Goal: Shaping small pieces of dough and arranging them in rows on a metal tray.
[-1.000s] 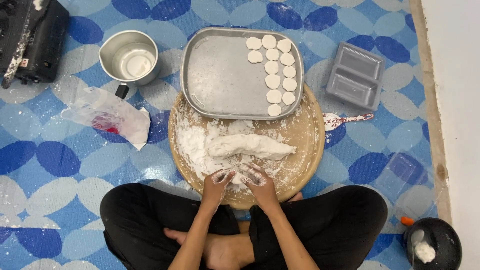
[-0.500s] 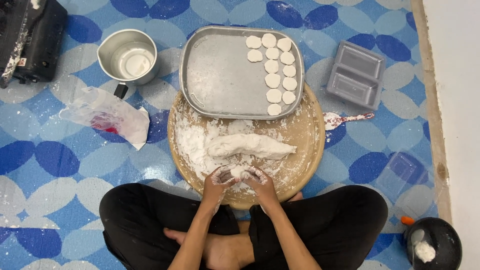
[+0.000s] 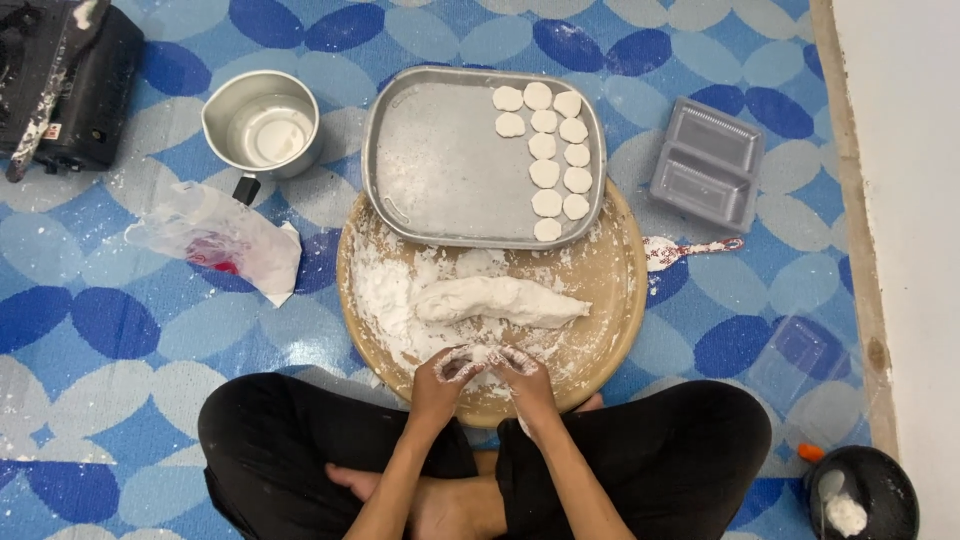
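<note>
My left hand (image 3: 441, 375) and my right hand (image 3: 523, 375) meet over the near edge of a round wooden board (image 3: 620, 300), both floury and closed around a small piece of white dough (image 3: 481, 356). Just beyond them a long roll of dough (image 3: 500, 299) lies across the board in loose flour. A metal tray (image 3: 440, 160) rests on the board's far side, with several flat dough rounds (image 3: 546, 150) lined along its right edge.
A metal pot (image 3: 262, 125) stands at the far left, a crumpled plastic bag (image 3: 215, 240) below it. A grey divided plastic container (image 3: 708, 163) and a floury spoon (image 3: 690, 248) lie to the right. A black bowl (image 3: 865, 495) sits at bottom right. My crossed legs border the board.
My hands have stayed at the board's near edge, shifting their fingers slightly around the small dough piece. Nothing else has moved.
</note>
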